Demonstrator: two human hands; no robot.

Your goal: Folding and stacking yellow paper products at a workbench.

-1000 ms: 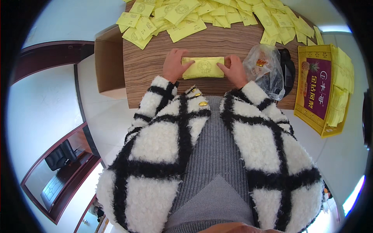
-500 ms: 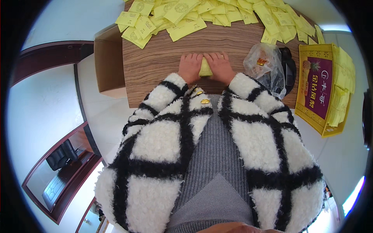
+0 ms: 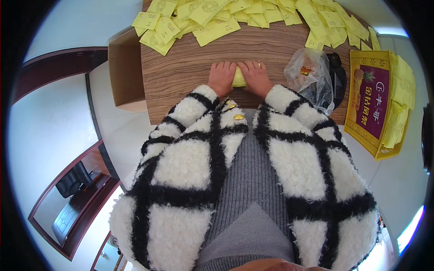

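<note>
On the wood-grain table near its front edge, my left hand [image 3: 222, 77] and my right hand [image 3: 255, 77] are side by side with fingers together and bent forward. Between them they grip a small yellow paper packet [image 3: 239, 78], pressing it from both sides. Most of it is hidden under the fingers, so I cannot tell whether it is one packet or a stack. Across the far side of the table lies a heap of flat yellow paper packets [image 3: 217, 30] that look alike, overlapping loosely.
To the right sit a clear plastic bag [image 3: 304, 74] and a black object [image 3: 337, 81]. Beyond them, a yellow and purple carton [image 3: 371, 101] holds several yellow packets. An open cardboard box [image 3: 126, 74] stands by the left edge of the wooden table [image 3: 181, 67].
Both hands stay in nearly the same place around the yellow packet. The packet shows a little wider between them, and the right fingers have shifted slightly.
</note>
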